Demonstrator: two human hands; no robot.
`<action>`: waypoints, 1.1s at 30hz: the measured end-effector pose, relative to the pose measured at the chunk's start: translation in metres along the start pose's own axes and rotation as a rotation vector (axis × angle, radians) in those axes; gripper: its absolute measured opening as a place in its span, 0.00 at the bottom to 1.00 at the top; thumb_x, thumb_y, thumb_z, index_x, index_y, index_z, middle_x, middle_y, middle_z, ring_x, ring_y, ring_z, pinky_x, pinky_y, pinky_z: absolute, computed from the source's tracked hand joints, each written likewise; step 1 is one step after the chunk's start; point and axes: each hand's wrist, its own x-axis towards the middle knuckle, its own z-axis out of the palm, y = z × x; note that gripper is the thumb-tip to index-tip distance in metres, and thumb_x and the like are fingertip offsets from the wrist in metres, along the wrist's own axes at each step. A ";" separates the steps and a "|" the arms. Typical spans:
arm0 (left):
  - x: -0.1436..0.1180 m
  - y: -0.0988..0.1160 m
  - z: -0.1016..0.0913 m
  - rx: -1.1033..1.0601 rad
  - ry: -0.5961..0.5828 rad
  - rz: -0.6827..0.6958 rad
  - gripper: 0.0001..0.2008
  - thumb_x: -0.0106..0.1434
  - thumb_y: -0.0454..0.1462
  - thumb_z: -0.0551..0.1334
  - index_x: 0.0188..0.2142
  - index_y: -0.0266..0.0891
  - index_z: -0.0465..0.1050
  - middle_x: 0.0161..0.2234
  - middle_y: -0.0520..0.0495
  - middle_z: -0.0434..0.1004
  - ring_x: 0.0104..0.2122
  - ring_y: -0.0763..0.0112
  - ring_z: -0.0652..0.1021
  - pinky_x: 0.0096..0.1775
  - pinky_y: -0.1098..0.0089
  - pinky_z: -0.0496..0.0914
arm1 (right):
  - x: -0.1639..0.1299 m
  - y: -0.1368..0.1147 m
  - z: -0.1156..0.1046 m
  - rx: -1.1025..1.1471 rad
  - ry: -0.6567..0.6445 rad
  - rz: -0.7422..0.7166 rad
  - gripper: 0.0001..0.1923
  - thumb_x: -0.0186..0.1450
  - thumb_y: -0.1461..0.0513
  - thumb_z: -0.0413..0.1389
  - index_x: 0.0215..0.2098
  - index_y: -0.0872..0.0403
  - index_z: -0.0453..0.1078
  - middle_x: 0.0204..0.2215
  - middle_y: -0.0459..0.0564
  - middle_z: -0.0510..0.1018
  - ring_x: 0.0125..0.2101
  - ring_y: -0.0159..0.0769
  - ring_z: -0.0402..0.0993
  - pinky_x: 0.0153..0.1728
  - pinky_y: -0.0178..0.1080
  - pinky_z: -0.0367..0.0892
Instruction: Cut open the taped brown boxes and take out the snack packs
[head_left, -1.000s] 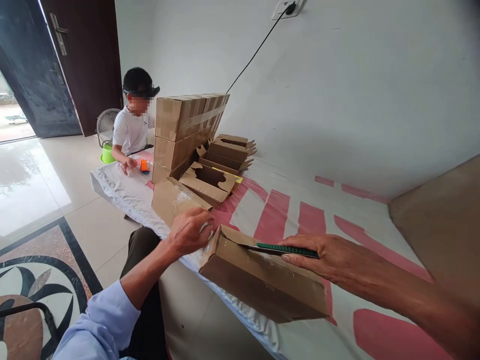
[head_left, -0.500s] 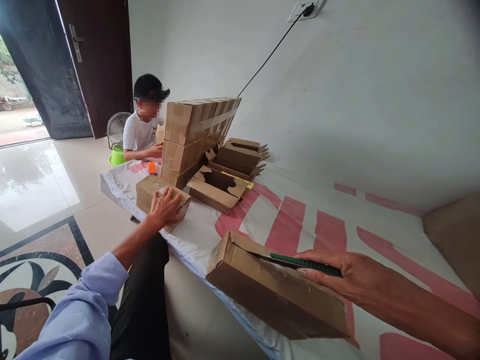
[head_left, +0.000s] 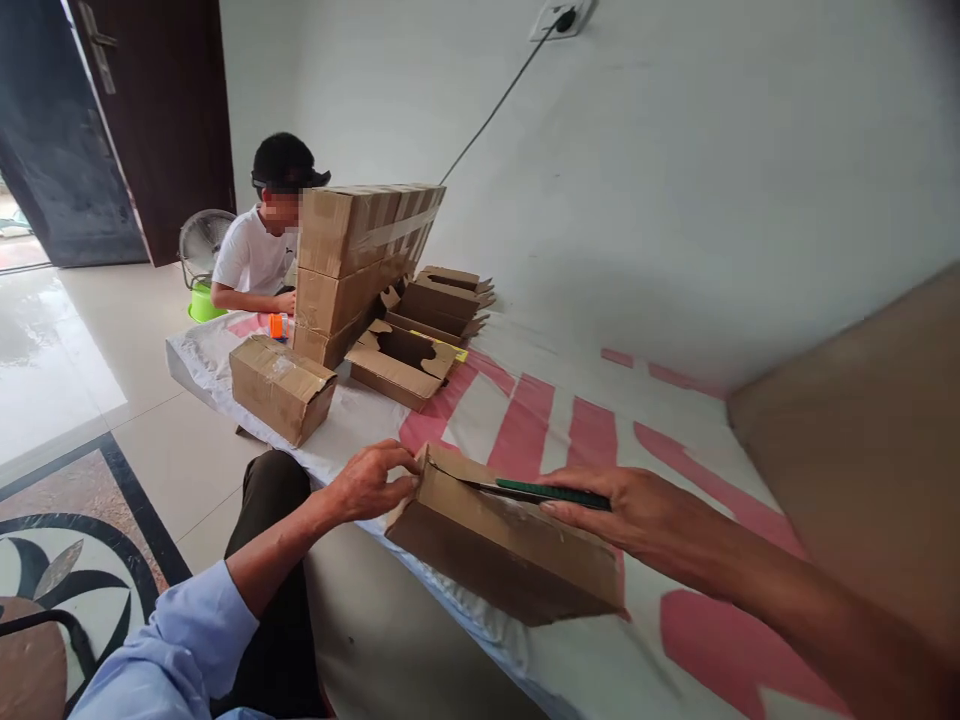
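Seemingly a two-sided hold: steadying left, wielding right.
Right hand (head_left: 637, 508) closed round a green-handled cutter (head_left: 551, 491), tip at the top of the near box (head_left: 506, 570), which sits at the covered table's (head_left: 360, 410) edge, presumably for easy reach. Left hand (head_left: 371, 482), fingers bent, narrowly parted, at its left end; cannot tell if they pinch.

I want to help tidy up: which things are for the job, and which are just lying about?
For the job:
green-handled cutter, in the right hand
cardboard box at its blade, left hand by one end
probably the open boxes

Just about, it seems:
fan
black plug in the wall socket
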 end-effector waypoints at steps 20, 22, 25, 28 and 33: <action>0.045 -0.010 -0.002 -0.242 -0.041 -0.098 0.10 0.63 0.40 0.70 0.42 0.41 0.88 0.56 0.42 0.84 0.58 0.53 0.80 0.63 0.56 0.72 | -0.004 -0.024 -0.035 0.084 -0.086 0.015 0.17 0.68 0.49 0.57 0.42 0.47 0.85 0.33 0.48 0.84 0.33 0.42 0.75 0.35 0.41 0.63; 0.046 -0.007 -0.004 -0.238 -0.056 -0.095 0.10 0.61 0.41 0.71 0.41 0.42 0.88 0.56 0.42 0.84 0.59 0.53 0.79 0.65 0.56 0.70 | -0.004 -0.024 -0.037 0.094 -0.084 -0.001 0.17 0.68 0.49 0.58 0.43 0.46 0.85 0.32 0.47 0.83 0.33 0.41 0.75 0.35 0.41 0.62; 0.050 -0.002 -0.008 -0.232 -0.091 -0.088 0.10 0.60 0.39 0.72 0.41 0.43 0.89 0.57 0.44 0.84 0.60 0.52 0.79 0.66 0.54 0.70 | -0.005 -0.026 -0.039 0.092 -0.092 -0.005 0.16 0.68 0.48 0.59 0.43 0.46 0.85 0.31 0.46 0.83 0.33 0.40 0.74 0.34 0.40 0.61; 0.053 0.001 -0.009 -0.264 -0.132 -0.084 0.12 0.58 0.38 0.72 0.43 0.44 0.89 0.58 0.45 0.83 0.61 0.51 0.78 0.67 0.54 0.69 | -0.005 -0.028 -0.041 0.061 -0.101 0.014 0.17 0.68 0.48 0.58 0.45 0.45 0.86 0.31 0.47 0.82 0.33 0.40 0.73 0.35 0.41 0.60; 0.055 0.000 -0.007 -0.326 -0.172 -0.068 0.16 0.59 0.39 0.72 0.48 0.44 0.89 0.59 0.45 0.83 0.64 0.49 0.76 0.68 0.53 0.66 | -0.002 -0.028 -0.043 0.017 -0.108 -0.018 0.17 0.69 0.48 0.57 0.43 0.42 0.86 0.29 0.47 0.82 0.33 0.41 0.73 0.35 0.42 0.60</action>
